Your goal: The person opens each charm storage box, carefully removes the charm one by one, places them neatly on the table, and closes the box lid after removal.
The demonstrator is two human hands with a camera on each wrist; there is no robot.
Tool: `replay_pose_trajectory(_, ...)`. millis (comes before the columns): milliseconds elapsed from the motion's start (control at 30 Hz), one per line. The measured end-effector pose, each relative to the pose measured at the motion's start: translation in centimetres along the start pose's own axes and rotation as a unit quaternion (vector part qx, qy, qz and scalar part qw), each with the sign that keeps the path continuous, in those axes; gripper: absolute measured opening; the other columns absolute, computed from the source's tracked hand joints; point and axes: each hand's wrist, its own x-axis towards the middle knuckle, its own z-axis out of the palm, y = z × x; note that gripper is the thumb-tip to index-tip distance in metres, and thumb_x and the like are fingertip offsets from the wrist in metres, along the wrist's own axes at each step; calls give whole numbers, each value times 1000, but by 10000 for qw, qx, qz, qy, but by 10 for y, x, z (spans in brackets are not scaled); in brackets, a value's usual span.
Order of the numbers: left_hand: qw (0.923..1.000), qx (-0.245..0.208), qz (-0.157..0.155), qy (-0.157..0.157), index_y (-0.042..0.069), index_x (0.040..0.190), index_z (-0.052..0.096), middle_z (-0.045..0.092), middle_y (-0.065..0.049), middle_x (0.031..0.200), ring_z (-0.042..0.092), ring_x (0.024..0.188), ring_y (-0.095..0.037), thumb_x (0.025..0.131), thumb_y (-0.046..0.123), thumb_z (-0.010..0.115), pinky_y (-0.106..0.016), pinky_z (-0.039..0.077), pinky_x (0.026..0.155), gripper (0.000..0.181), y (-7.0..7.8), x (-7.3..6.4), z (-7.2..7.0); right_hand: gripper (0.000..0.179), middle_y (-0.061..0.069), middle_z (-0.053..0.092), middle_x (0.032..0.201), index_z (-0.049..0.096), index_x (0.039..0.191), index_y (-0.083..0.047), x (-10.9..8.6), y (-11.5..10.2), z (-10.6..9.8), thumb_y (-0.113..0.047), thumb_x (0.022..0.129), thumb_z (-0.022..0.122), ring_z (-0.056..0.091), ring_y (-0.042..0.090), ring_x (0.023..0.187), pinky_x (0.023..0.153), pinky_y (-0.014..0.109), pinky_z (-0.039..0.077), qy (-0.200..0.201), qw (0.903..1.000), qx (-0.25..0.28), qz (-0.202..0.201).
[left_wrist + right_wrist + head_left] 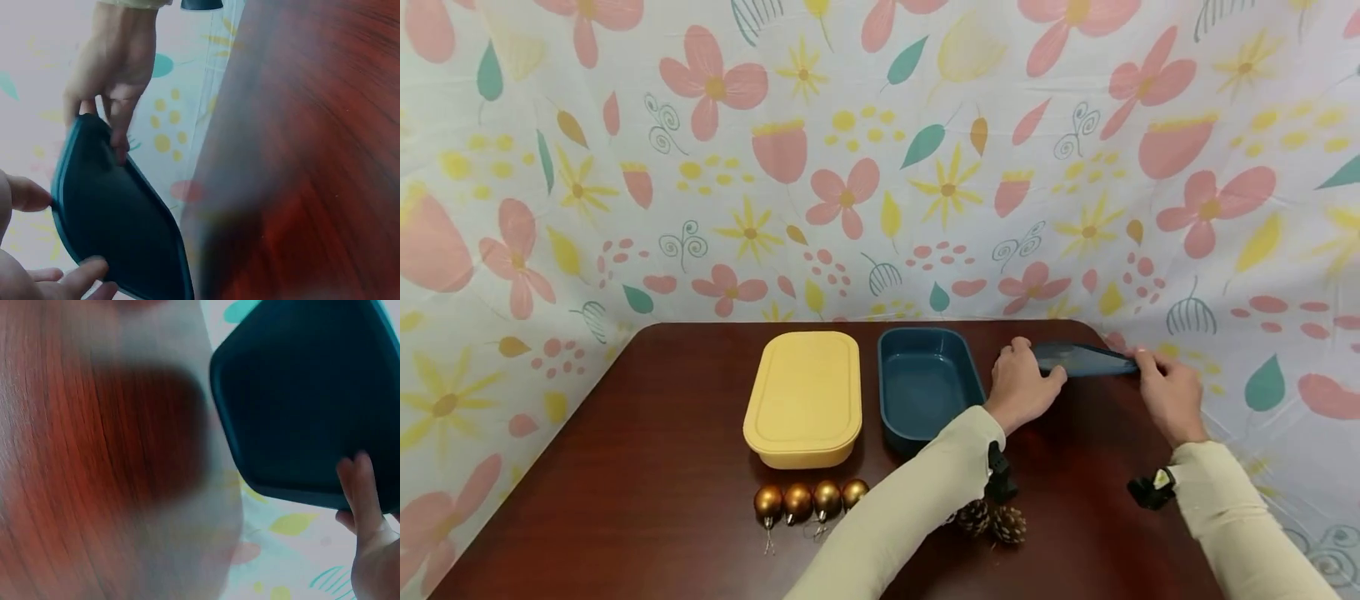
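Observation:
Both hands hold a dark blue lid [1078,360] above the back right of the table, tilted so that it looks thin from the head. My left hand [1024,382] grips its left end, thumb and fingers at the rim. At the opposite end, my right hand [1172,396] pinches the edge. The left wrist view shows the lid's recessed, rimmed face [119,206] between the two hands. Left of my left hand sits an uncovered dark blue rectangular container [925,383], its near right corner hidden by the left forearm.
A yellow container with its lid on [805,383] stands left of the blue one. Several copper and gold ball ornaments [797,502] lie in a row before it. Pinecones [1009,525] lie beside the left sleeve, partly hidden. A floral cloth [850,167] hangs behind the brown table [625,467].

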Motion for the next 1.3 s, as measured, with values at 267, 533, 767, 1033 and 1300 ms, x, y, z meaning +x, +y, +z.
replay_pose_trajectory(267, 9968, 139, 671, 421, 16, 126, 52, 57, 3, 120, 54, 105, -9, 97, 38, 64, -20, 50, 91, 38, 1, 8, -21, 44, -41, 56, 76, 73, 112, -17, 3, -20, 6, -46, 106, 41, 55, -17, 68, 61, 8, 46, 421, 9887, 1413, 256)
replay_pose_trajectory(533, 9739, 159, 1870, 1279, 14, 122, 58, 62, -1, 120, 60, 106, -12, 99, 23, 63, -12, 48, 90, 26, 2, 8, -52, 33, -26, 73, 86, 72, 112, -16, 7, -53, 7, -32, 107, 44, 71, -9, 79, 73, 7, 55, 806, 9531, 2860, -580)
replay_pose_trajectory(767, 9288, -152, 2953, 2234, 11, 115, 66, 69, -4, 111, 66, 104, -16, 98, 10, 64, -8, 50, 90, 17, -1, 12, -71, 36, -12, 76, 95, 65, 127, -1, 5, -77, 8, -25, 106, 49, 74, -2, 83, 78, 9, 56, 1016, 9239, 3419, -1385)
replay_pose_trajectory(1033, 8905, -271, 3519, 2872, 10, 110, 73, 74, -5, 106, 66, 94, -15, 96, 14, 69, -15, 50, 88, 15, -5, 13, -99, 37, -13, 72, 102, 60, 136, -2, 0, -103, 8, -19, 107, 47, 74, -4, 87, 80, 8, 55, 1176, 9305, 2825, -2015)
replay_pose_trajectory(1300, 8736, -43, 3738, 3116, 9, 113, 74, 75, -5, 104, 67, 90, -14, 97, 17, 67, -9, 50, 84, 19, -3, 6, -131, 37, 3, 61, 106, 56, 139, 1, 3, -127, 13, -5, 103, 49, 73, 1, 99, 82, 10, 56, 812, 8903, 3563, -2718)
